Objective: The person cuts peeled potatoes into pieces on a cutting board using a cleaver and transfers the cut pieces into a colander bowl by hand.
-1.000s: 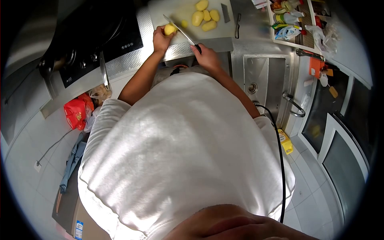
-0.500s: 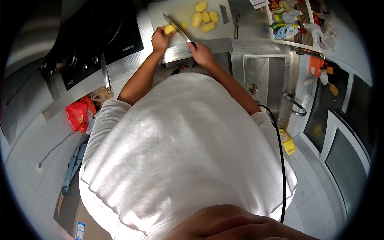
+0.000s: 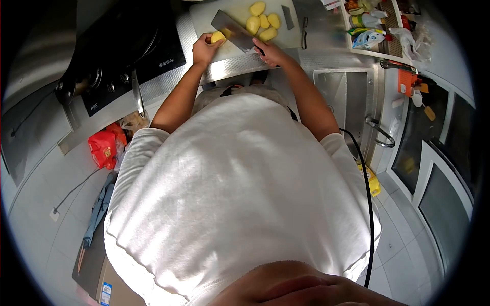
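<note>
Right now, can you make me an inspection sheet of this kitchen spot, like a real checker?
Surface: pale rectangular cutting board on a shiny metal counter.
Job's things: five peeled yellow potatoes grouped on the board; broad steel cleaver with a black handle.
Clutter: slim dark tool beside the board; red plastic bag at left.
Hands: left hand holds another yellow potato; right hand grips the cleaver.
Cables: black cable along the person's right side.
Surroundings: black cooktop left, metal sink right.

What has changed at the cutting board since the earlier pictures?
The right hand has moved rightward and slightly forward, turning the cleaver so its broad face shows instead of a thin profile. Nothing was visibly taken hold of or let go. The left hand still holds its potato on the cutting board; the group of peeled potatoes lies as before.
</note>
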A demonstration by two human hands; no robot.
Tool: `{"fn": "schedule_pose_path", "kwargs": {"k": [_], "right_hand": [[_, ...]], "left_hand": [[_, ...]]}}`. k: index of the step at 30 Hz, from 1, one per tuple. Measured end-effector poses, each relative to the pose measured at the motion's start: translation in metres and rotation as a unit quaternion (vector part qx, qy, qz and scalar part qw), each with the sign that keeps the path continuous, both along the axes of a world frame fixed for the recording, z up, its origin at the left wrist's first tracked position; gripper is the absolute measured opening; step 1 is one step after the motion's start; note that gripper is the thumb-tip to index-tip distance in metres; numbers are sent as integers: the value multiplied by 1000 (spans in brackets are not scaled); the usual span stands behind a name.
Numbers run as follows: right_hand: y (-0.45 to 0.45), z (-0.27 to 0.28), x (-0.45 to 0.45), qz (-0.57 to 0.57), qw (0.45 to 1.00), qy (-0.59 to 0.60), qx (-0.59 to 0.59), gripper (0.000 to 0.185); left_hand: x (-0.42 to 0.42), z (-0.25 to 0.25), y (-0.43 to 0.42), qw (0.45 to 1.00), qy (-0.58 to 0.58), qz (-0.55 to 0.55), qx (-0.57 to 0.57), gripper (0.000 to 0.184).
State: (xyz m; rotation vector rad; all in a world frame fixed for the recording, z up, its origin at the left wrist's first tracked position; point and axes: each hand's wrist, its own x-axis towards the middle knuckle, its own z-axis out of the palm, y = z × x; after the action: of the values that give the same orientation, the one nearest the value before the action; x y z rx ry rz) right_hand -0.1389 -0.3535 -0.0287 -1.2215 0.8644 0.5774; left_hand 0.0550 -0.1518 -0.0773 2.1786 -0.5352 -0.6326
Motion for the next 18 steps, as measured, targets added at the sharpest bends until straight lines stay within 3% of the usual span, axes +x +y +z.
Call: {"fn": "schedule_pose_path", "kwargs": {"k": [13,18], "right_hand": [[-17,-9,-15,-21,989,-29,146,59],[-10,-8,-17,-37,986,-45,156,58]], "left_hand": [[41,-32,15,983,120,-115,-77,44],[48,-46,10,986,106,-126,-31,41]]}}
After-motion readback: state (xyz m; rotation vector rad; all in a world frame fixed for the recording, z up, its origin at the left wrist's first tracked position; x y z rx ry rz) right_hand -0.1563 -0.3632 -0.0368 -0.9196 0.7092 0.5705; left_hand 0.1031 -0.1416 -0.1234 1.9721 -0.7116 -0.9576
